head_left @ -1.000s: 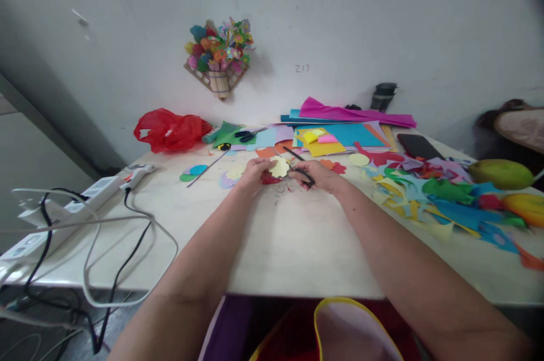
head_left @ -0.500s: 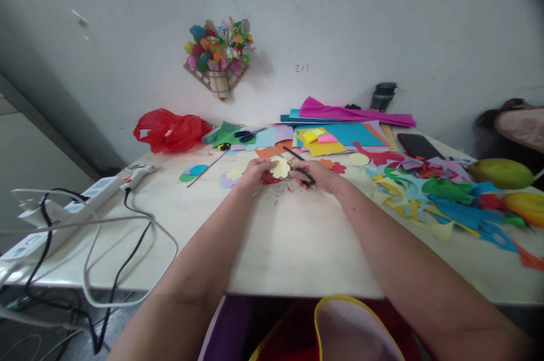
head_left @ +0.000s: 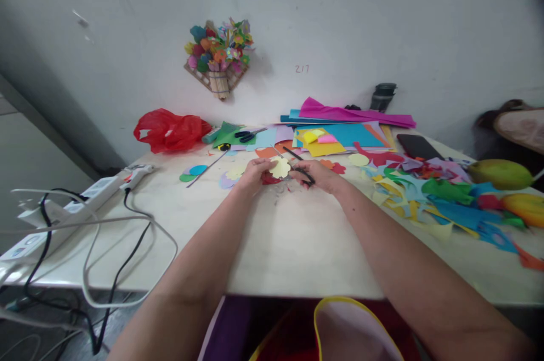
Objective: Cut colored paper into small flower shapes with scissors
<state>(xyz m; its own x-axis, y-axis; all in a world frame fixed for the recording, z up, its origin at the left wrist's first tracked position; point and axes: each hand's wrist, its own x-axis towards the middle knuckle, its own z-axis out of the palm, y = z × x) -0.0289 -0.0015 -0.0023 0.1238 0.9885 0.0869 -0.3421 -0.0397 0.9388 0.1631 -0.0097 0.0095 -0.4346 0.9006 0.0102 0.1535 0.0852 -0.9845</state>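
Between my hands is a pale yellow paper flower [head_left: 280, 168] with a scalloped edge. My left hand [head_left: 254, 175] pinches it by its left side. Dark-handled scissors [head_left: 306, 176] are in my right hand [head_left: 317, 175], fingers wrapped round the handles, and their blades meet the flower's right edge. Red paper [head_left: 271, 179] lies just below the flower, with small scraps on the table nearby. Left of my left hand are pale purple and yellow cut shapes [head_left: 229, 179]. Orange and red paper flowers [head_left: 335, 166] lie beyond my right hand.
Coloured paper sheets [head_left: 340, 134], a second pair of scissors [head_left: 246, 135] and a red plastic bag [head_left: 168, 130] lie along the back. Paper scraps [head_left: 450, 191], a phone [head_left: 419, 146] and yellow-green fruit [head_left: 499, 173] are at right. A power strip [head_left: 85, 199] with loose cables stands at left.
The scissor handles in my right hand have shifted slightly. The flower stays almost in the same place in my left hand.
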